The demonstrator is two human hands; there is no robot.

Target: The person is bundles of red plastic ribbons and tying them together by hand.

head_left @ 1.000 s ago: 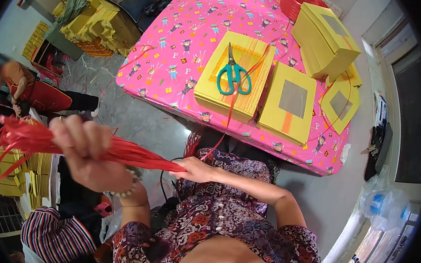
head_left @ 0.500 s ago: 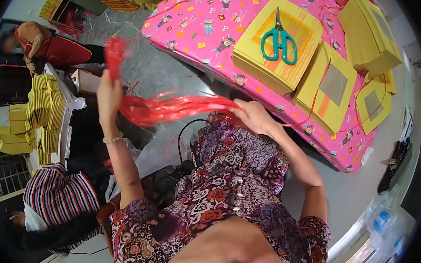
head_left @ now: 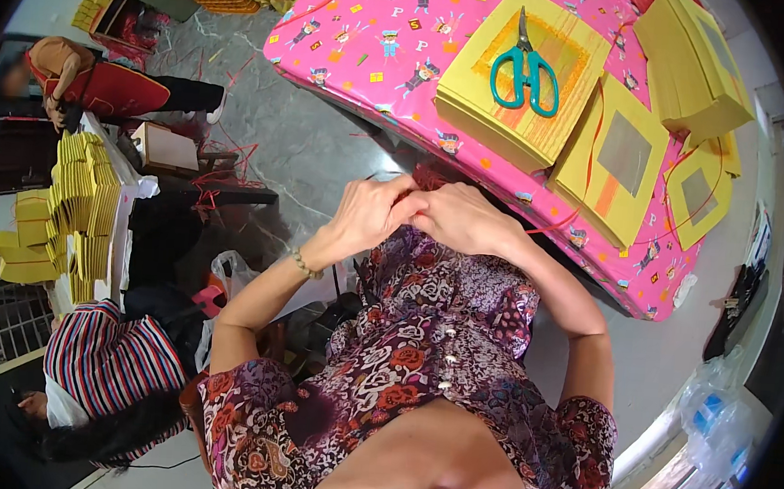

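My left hand (head_left: 372, 210) and my right hand (head_left: 468, 217) meet in front of my body, close to the table's near edge. Their fingers are closed and press together on a bundle of red ribbon strands (head_left: 432, 176). Most of the bundle is hidden by my hands; a dark red part shows just beyond them. Teal-handled scissors (head_left: 525, 79) lie on a stack of yellow paper pieces (head_left: 500, 134) past my right hand.
The table (head_left: 351, 46) has a pink patterned cover. Windowed yellow pieces (head_left: 623, 165) and a taller yellow stack (head_left: 690, 70) lie to the right. At left are a person in a red apron (head_left: 116, 93), another in a striped top (head_left: 116, 357), and yellow stacks (head_left: 82, 196).
My left hand has come down and right to meet my right hand. The red strands, stretched between the hands before, are now gathered and mostly out of sight.
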